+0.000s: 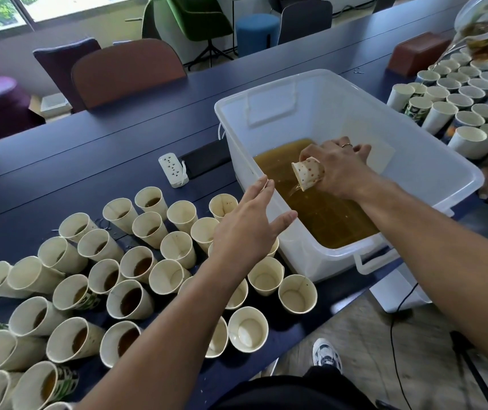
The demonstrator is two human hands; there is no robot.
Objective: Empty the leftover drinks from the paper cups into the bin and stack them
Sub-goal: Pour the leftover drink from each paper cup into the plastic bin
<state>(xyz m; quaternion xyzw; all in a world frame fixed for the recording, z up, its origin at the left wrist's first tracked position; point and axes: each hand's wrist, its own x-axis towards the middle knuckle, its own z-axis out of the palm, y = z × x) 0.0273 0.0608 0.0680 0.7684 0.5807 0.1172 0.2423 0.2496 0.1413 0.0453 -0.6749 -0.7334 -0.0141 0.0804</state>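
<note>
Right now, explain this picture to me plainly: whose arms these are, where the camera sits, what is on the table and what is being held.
The camera sits on a person's head, looking down at their own bare arms. The right hand holds a dotted paper cup in its grip, tipped so brown drink pours into the clear plastic bin. The left hand hovers open over the paper cups standing on the dark blue table; several hold leftover drink. A white power strip lies beside the bin.
</note>
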